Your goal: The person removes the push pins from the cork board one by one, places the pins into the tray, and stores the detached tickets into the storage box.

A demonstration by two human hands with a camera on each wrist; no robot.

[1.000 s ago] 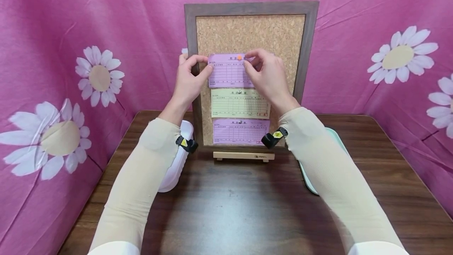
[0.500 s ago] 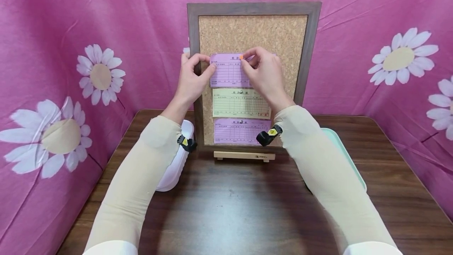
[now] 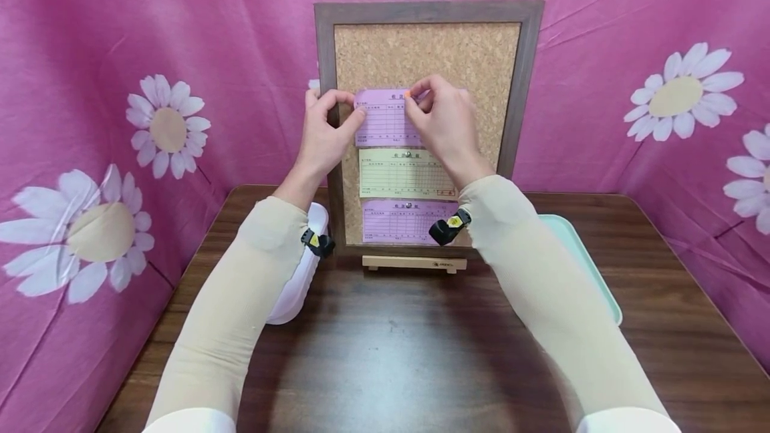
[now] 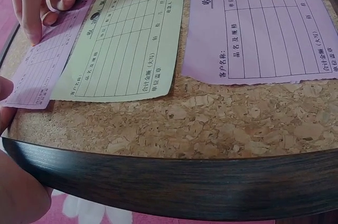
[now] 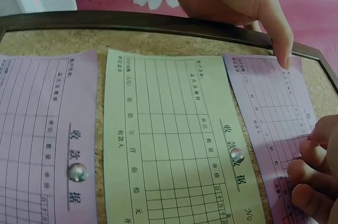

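Note:
At the left edge of the upper purple receipt slip (image 3: 380, 127), the thumb and index finger of my left hand (image 3: 320, 135) hold the paper against the cork board (image 3: 427, 55). Some fingers of that hand reach round the board's frame. My right hand (image 3: 446, 119) pinches an orange pushpin (image 3: 407, 93) at the slip's top middle and covers its right part. Directly below are a pale green receipt slip (image 3: 397, 176) and a lower purple receipt slip (image 3: 394, 222). Each has a round shiny pin at its top, as the right wrist view shows with the green slip's pin (image 5: 237, 155).
The framed board stands upright on a small wooden stand (image 3: 415, 263) at the table's back. Left of it is a white container (image 3: 295, 296), partly behind my arm. A mint-green tray (image 3: 586, 266) lies at the right, partly hidden by my right arm. A pink flowered curtain hangs behind.
My right hand has shifted slightly left, and its fingertips now pinch the orange pushpin instead of lying just beside it. The left hand stays at the slip's edge.

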